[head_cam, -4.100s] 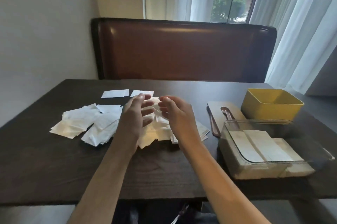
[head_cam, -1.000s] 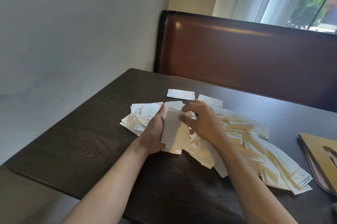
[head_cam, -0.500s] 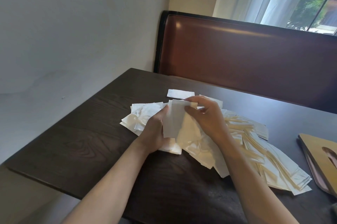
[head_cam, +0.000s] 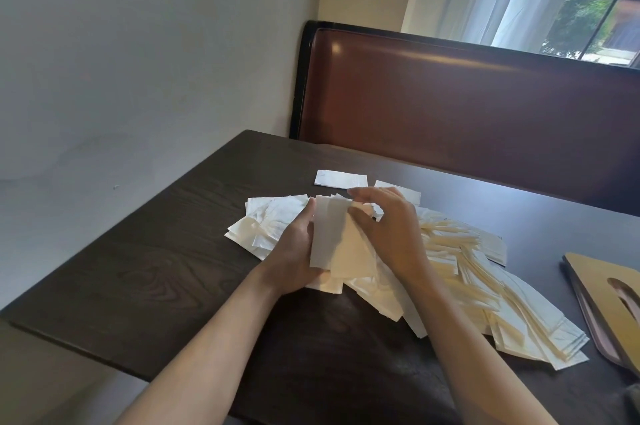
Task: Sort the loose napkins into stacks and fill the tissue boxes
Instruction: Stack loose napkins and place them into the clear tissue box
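Head view: we're squaring a small stack of white folded paper napkins (head_cam: 329,234) over the dark wooden table (head_cam: 145,269).
Left hand (head_cam: 294,251) cups the stack's left edge; right hand (head_cam: 388,227) curls over its top right, pinching sheets. Best tap edges flush before adding more. Loose cream-white napkin pile (head_cam: 485,286) fans right, thin, floppy, overlapping; tan slotted lid (head_cam: 609,307) far right.
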`<state>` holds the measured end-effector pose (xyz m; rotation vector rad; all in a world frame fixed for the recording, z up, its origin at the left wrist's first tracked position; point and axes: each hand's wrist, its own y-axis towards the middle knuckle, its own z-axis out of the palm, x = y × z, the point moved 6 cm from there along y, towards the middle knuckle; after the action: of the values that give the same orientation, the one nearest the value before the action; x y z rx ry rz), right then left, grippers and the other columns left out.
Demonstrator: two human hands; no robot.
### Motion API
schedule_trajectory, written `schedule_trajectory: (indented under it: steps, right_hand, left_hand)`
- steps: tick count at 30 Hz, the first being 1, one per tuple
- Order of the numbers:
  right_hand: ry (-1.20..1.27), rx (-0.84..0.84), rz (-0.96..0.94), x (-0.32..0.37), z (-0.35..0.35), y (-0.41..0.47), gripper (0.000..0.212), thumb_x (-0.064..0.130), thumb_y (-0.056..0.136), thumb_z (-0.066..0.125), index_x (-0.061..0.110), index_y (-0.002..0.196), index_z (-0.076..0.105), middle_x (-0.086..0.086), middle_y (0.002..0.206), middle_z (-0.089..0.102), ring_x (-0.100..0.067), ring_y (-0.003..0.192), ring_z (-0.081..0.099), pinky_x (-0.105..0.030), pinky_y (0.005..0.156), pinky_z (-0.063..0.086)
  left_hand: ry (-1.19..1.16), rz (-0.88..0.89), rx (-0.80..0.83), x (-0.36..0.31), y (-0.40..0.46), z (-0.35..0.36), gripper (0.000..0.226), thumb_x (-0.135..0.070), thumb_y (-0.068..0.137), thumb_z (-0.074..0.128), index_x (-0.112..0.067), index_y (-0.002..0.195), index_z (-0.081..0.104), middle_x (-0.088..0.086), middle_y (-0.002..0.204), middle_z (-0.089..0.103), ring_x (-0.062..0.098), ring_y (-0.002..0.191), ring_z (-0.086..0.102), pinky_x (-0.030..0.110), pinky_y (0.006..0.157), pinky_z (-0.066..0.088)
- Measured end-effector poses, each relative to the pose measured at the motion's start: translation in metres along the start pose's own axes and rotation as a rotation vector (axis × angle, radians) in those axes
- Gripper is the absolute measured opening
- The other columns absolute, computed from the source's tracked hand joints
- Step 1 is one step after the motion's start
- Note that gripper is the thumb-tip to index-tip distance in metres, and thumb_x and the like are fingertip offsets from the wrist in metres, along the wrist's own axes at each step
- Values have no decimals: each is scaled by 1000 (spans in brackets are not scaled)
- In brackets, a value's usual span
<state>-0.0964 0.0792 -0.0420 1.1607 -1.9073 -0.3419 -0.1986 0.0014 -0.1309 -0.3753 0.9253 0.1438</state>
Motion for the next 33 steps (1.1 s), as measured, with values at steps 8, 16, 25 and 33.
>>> schedule_trajectory:
  steps: [8,16,25,33]
  right_hand:
    - [42,-138,174,-18,-7,1,10,13,85,76,20,90,80,9,93,71,-7,88,60,-3,77,38]
    - [211,-32,443,-34,0,-1,18,27,89,70,25,107,71,10,110,68,-6,96,61,-28,84,52]
    - [633,285,529,-15,5,-11,17,13,89,70,20,104,74,-21,85,62,-25,77,59,-34,72,49]
    - [651,61,510,-16,-27,-32,17,17,93,65,20,106,76,4,98,73,-12,87,67,-24,72,54]
  left_hand:
    - [-10,38,-36,1,3,1,51,-52,103,40,-18,97,78,4,97,70,18,87,66,34,87,49]
    - [288,242,64,-12,-6,6,21,-23,91,68,-13,110,66,8,100,72,20,92,69,39,85,51]
    - [448,358,88,-23,-16,1,41,-21,80,66,-19,121,62,10,112,72,28,103,68,47,93,53]
    - [516,326,169,-10,-24,14,44,-15,82,73,-12,125,64,9,115,73,26,105,71,38,82,59]
